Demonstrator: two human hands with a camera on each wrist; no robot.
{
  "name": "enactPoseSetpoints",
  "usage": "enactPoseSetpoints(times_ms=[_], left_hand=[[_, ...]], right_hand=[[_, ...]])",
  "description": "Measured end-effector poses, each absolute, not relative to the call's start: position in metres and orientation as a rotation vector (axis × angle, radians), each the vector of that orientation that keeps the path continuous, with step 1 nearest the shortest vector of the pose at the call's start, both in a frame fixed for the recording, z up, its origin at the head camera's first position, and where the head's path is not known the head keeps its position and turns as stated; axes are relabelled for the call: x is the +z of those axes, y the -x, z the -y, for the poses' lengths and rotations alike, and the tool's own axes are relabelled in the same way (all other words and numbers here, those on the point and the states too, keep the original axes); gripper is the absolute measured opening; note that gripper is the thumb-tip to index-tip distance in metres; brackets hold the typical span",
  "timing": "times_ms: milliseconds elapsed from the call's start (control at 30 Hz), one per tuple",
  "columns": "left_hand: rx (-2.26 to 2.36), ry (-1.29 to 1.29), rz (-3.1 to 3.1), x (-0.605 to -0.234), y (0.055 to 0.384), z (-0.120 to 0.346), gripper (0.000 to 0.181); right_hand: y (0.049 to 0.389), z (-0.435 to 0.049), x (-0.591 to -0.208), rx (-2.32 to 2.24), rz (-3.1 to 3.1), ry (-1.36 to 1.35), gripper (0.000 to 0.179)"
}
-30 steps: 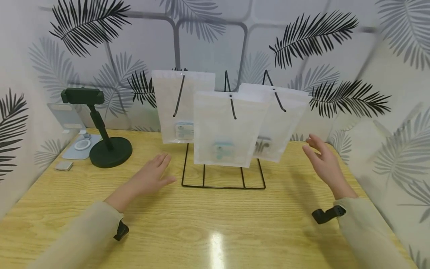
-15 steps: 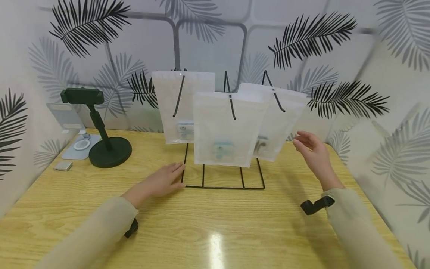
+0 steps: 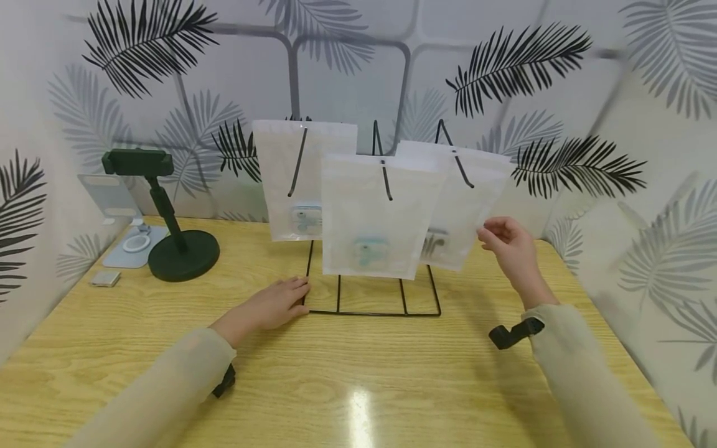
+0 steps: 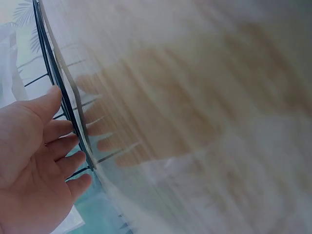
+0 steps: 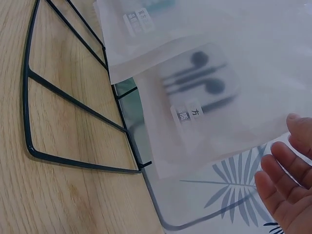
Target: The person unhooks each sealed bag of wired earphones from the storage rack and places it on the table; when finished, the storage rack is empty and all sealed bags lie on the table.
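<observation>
right hand (image 3: 508, 246): fingers loosely bent, thumb and fingers apart with a gap between them, nothing gripped. thumb tip is at the edge of the right bag (image 3: 462, 214); contact or just short of it, cannot tell from either view.

left hand (image 3: 274, 303): fingers near straight, resting at the front left corner of the black wire rack (image 3: 372, 313). left wrist view shows thumb and fingertips at the dark wire, not wrapped round it. grips nothing.

key relation: right bag hangs just left of the right hand, its free side edge facing the thumb. right hand clearly nearer; left hand well apart, on the far side of the rack. bag's long axis runs mostly downward from its hook (image 3: 463, 170), leaning, with the bottom toward the rack's middle.

right bag, appearance: flat, white, cloudy, partly see-through. dark earphones (image 5: 214, 87) visible inside, low down, with a label (image 5: 187, 112) beside them. sheet looks thin; judged likely to bend or swing at light contact.

around it: middle bag (image 3: 364, 202) overlaps its left part; left bag (image 3: 277, 180) hangs farther off, pale blue item inside.

beyond: dark green stand (image 3: 182, 255) and small pale grey stand (image 3: 116, 254), back left of the wood-grain table (image 3: 291, 386).
</observation>
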State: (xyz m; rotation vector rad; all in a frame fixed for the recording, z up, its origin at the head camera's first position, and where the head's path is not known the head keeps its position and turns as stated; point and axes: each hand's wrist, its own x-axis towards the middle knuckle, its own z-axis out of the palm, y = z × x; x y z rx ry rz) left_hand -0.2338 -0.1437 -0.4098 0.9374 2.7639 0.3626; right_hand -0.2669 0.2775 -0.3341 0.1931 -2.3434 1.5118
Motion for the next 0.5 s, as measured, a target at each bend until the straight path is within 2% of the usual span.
enactPoseSetpoints(times_ms=[500], left_hand=[[0.344, -0.87, -2.779, -0.4076, 0.2337, 0.1404, 0.053]], right_hand=[[0.2712, -0.2675, -0.3338, 1.583, 2.337, -0.17, 0.034]])
